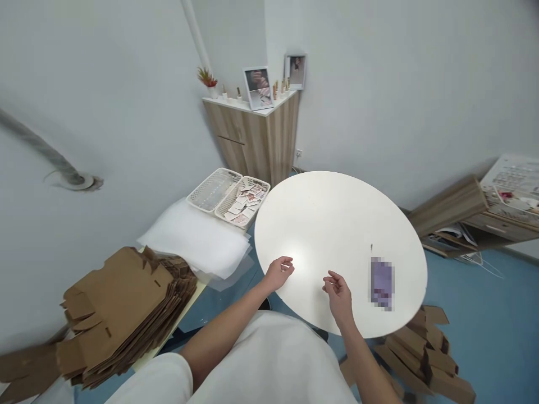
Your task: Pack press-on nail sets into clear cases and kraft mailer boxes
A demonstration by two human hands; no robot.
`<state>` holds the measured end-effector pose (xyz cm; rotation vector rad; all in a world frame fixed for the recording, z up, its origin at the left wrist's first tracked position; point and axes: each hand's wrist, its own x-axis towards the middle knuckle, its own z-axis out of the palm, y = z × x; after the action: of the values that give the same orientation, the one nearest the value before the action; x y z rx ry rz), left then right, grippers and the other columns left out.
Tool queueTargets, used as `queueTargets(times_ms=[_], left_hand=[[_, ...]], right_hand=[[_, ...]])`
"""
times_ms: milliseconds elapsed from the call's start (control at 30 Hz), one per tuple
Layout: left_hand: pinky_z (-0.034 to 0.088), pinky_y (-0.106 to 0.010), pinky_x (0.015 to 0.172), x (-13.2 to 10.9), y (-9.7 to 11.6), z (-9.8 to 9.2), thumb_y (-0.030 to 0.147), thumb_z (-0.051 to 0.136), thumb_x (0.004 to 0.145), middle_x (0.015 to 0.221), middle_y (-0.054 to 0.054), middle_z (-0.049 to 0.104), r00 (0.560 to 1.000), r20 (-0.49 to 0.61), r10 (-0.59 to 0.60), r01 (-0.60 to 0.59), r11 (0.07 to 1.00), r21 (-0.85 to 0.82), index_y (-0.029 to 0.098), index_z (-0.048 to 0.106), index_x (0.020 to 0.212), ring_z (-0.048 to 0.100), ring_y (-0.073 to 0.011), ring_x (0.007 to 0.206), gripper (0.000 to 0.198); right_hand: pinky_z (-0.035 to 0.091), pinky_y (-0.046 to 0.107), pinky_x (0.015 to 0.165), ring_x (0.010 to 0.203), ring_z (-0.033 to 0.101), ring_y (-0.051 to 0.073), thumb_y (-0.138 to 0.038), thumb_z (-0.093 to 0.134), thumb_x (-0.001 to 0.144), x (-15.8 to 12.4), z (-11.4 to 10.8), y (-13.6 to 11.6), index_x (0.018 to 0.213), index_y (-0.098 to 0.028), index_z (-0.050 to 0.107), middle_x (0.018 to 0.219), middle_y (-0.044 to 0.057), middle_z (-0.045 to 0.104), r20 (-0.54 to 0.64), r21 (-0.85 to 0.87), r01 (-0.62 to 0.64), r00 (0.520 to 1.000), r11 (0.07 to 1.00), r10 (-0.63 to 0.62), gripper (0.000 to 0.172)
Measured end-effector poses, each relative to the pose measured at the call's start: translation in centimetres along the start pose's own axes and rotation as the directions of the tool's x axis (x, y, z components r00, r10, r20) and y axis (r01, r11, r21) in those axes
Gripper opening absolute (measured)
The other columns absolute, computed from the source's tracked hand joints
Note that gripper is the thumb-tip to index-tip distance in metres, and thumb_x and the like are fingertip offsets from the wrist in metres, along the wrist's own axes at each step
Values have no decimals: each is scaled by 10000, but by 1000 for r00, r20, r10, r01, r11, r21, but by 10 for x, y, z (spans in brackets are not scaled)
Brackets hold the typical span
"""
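Observation:
My left hand (279,272) hovers over the near left edge of a round white table (328,202). Its fingers are apart and hold nothing. To the right, my right hand (338,293) is above the near part of the same table, fingers loosely bent and apart, with nothing in them. A pixelated purple object (382,282) lies on the table to the right of my right hand; its kind is blurred out. Just beyond it sits a tiny dark item (371,247), too small to name.
Flattened cardboard boxes (122,303) are stacked at left, beside white foam sheets (197,233). Two white baskets (214,188) stand behind, one holding small printed cards (246,203). A wooden cabinet (252,134) fills the corner. More cardboard boxes (425,353) lie on the floor at right.

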<state>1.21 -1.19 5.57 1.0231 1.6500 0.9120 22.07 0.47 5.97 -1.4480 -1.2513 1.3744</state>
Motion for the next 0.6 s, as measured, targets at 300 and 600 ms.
queueTargets(times_ms=[300, 600], left_hand=[[468, -278, 743, -20, -41, -89, 365, 562, 748, 1065, -117, 586, 982, -17, -190, 188, 980, -70, 134, 534, 1090, 587, -170, 866, 414], [450, -297, 773, -44, -44, -122, 412, 573, 718, 1109, -116, 575, 959, -71, -275, 271, 961, -61, 155, 532, 1107, 567, -208, 943, 468]], right_hand=[[476, 339, 695, 729, 602, 173, -440, 597, 670, 0, 106, -28, 972, -213, 589, 896, 50, 619, 318, -162, -223, 910, 961, 264, 378], [464, 313, 649, 703, 598, 163, -433, 617, 643, 10, 152, -39, 933, -220, 602, 880, 41, 629, 544, -258, -243, 763, 935, 349, 361]])
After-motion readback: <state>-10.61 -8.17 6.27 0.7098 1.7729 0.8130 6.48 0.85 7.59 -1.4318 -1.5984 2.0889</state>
